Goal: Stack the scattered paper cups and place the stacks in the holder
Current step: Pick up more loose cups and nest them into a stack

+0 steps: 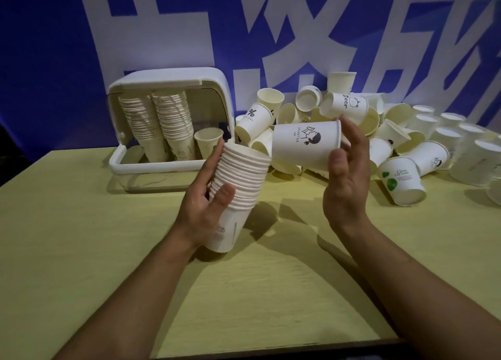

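My left hand (206, 197) grips a tall stack of white paper cups (238, 186), tilted slightly right above the table. My right hand (347, 175) holds a single white cup with a black figure print (301, 145) on its side, its base pointing left toward the stack's open top. The white holder (141, 167) stands at the back left with its lid up; inside are two tall cup stacks (160, 123) and one single cup (207, 142). A heap of loose cups (320, 110) lies behind my hands.
A yellow wooden table (108, 251) carries everything; its near edge runs along the bottom. Clear plastic cups (461, 153) stand upside down at the far right. A cup with green leaf print (401, 180) lies on its side. A blue and white banner (54, 61) forms the backdrop.
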A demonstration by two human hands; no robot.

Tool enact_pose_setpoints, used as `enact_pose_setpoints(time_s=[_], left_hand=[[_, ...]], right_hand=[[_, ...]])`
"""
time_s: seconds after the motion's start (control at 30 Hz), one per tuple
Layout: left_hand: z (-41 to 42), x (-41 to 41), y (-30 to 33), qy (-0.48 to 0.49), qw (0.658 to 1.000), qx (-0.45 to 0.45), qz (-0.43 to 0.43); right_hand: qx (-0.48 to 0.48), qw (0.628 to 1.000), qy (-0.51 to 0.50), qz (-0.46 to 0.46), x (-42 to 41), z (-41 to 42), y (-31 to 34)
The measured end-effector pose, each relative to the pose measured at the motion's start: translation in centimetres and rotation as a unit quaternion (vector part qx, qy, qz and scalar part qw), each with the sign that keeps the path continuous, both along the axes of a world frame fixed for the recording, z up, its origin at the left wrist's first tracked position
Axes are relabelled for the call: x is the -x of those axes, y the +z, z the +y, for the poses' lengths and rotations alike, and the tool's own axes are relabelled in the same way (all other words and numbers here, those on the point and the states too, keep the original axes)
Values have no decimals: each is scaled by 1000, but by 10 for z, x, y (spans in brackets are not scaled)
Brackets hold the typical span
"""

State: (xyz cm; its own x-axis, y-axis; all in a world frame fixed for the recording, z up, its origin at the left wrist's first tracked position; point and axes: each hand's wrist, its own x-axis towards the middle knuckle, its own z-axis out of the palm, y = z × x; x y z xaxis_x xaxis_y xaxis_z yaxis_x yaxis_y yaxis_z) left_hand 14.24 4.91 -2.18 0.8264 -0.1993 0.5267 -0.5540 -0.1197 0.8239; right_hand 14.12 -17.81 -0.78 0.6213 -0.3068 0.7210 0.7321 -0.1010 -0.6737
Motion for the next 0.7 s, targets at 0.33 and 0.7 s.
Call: enact_pose_setpoints(time_s=[0.33,0.7], left_hand=[[-5,5,0,-90,989,-95,65],[6,0,4,-85,984,-117,101]], right_hand=[[223,966,94,92,-4,9,-16],[333,906,161,204,-15,29,10]])
